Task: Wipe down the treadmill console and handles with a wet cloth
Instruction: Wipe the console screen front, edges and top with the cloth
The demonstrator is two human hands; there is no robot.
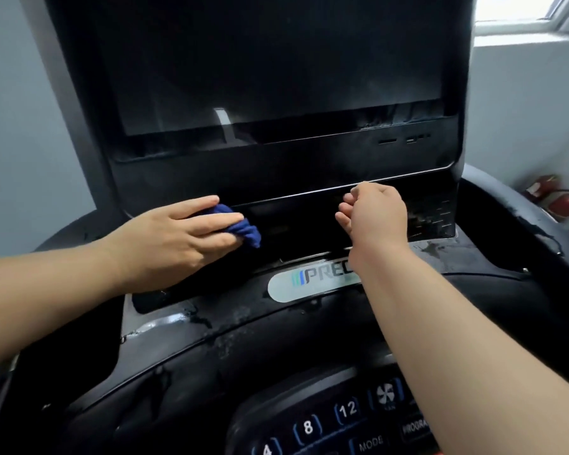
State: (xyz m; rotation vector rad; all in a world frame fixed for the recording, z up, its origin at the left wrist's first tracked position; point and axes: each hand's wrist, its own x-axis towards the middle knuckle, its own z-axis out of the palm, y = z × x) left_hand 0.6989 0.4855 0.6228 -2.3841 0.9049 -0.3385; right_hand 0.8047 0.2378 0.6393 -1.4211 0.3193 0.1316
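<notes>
The black treadmill console fills the view, with a large dark screen on top and a recessed shelf below it. My left hand holds a bunched dark blue cloth against the left part of that recess, fingers stretched over the cloth. My right hand hovers in front of the recess's middle right, fingers loosely curled, holding nothing. Wet streaks show on the console's lower trim and its right side.
A button panel with numbers 8 and 12, a fan key and MODE sits at the bottom. A silver logo plate lies below the recess. The curved right handle arm runs off right. Red objects lie on the floor by the wall.
</notes>
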